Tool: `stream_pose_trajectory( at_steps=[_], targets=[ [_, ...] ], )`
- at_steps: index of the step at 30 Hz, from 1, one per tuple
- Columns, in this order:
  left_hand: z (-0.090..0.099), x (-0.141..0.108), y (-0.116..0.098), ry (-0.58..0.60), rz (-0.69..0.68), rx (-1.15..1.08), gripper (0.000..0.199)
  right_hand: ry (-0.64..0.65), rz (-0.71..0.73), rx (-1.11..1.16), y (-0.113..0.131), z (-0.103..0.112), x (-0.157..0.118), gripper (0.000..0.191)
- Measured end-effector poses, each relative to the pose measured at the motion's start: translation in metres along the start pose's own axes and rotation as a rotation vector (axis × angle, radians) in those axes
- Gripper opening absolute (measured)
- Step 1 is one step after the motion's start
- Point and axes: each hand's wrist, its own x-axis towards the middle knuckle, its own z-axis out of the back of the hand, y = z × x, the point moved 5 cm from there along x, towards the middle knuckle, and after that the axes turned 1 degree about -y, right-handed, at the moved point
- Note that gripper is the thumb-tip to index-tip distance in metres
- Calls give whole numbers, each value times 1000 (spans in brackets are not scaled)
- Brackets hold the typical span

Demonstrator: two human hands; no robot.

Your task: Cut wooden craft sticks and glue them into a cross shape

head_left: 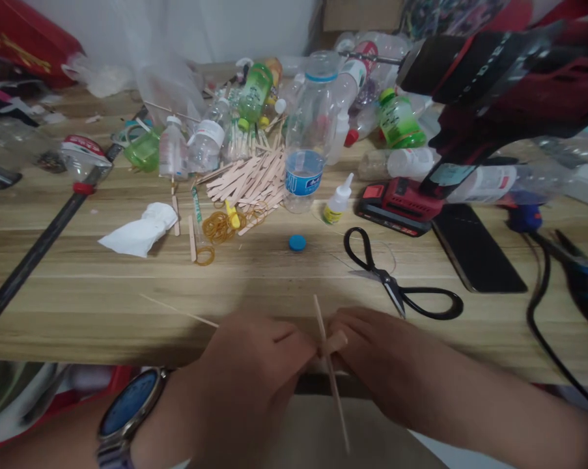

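Observation:
My left hand (254, 358) and my right hand (372, 358) meet at the table's front edge, both with fingers closed. Between them a thin wooden skewer (337, 400) crosses a flat wooden craft stick (340, 341), whose rounded end sticks out by my right fingers. My fingertips pinch around this crossing; how the sticks are joined is hidden. A second thin stick (176, 309) pokes out to the left behind my left hand; whether I hold it cannot be made out. Black-handled scissors (389, 280) lie beyond my right hand.
Farther back are a blue cap (297, 243), a glue bottle (338, 200), a cut plastic bottle (306, 137), rubber bands (220, 226) and piled craft sticks (254, 179). A red drill (499, 98) stands at right beside a phone (479, 247). A dark bar (34, 254) lies left.

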Motion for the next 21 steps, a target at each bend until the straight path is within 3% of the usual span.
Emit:
stream_pose_trajectory(
  at_steps=[3, 7, 10, 16, 21],
  targets=[
    [0, 1, 4, -63, 21, 59, 26, -23, -14, -157, -3, -7, 0, 28],
    [-1, 1, 3, -50, -27, 35, 23, 70, -104, 80, -9, -12, -1, 37],
    [0, 0, 4, -59, -40, 39, 22, 131, -104, 69, -8, -10, 1, 34],
    [7, 4, 0, -73, -62, 22, 24, 124, -186, 213, -7, -3, 3, 31],
    [5, 3, 3, -81, -47, 71, 24, 93, -75, 0, -3, 0, 7, 29]
  ],
)
